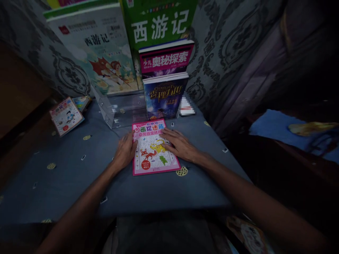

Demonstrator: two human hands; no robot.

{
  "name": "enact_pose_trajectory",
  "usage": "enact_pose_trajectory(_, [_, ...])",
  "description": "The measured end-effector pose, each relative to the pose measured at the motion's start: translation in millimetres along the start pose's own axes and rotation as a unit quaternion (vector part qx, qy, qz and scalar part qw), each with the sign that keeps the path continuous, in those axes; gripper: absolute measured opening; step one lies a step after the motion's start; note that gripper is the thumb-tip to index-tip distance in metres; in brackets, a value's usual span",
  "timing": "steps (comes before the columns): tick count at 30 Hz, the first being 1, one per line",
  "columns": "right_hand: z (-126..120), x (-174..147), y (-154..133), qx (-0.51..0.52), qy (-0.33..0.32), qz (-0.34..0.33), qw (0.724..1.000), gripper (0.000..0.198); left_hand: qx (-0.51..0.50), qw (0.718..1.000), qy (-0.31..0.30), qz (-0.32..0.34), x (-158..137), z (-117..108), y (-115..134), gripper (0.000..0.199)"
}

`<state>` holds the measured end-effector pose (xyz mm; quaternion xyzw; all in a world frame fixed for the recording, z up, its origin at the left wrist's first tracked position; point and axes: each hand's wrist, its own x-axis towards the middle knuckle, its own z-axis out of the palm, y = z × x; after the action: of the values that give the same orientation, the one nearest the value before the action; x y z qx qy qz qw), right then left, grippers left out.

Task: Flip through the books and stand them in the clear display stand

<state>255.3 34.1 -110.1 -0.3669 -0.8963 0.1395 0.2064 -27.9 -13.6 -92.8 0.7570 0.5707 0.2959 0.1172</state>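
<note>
A thin pink-bordered picture book [149, 148] lies face up on the cloth-covered table, its cover showing a yellow tiger, a red fox and Chinese lettering. Along the book's left edge rests my left hand [125, 150], fingers stretched forward and the thumb at the cover's margin. My right hand [181, 144] lies over the upper right part of the cover with its fingers spread flat, hiding some of the title and the right edge. Neither hand lifts the book; it stays flat on the cloth.
Behind it, a clear stand [106, 109] holds upright books, among them a white one [106, 53], a green one [161, 24], a magenta one [166, 58] and a dark blue one [165, 98]. More booklets [67, 116] lie at left. Blue fabric [278, 130] is at right.
</note>
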Motion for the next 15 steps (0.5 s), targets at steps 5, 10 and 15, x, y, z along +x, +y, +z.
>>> enact_pose_trajectory(5, [-1.7,0.1,-3.0,-0.001,-0.006,0.001,1.0,0.049,-0.233,0.969,0.035,-0.068,5.3,1.2,-6.5,0.048])
enact_pose_trajectory(10, [-2.1,1.2,-4.3,-0.001,-0.006,0.01,1.0,0.047,-0.43,0.874,0.087,-0.21,9.6,2.7,-2.9,0.064])
enact_pose_trajectory(15, [-15.4,4.2,-37.2,0.008,0.028,-0.026,0.999,0.031,-0.471,0.829,0.083,-0.289,18.2,-0.8,3.1,0.076])
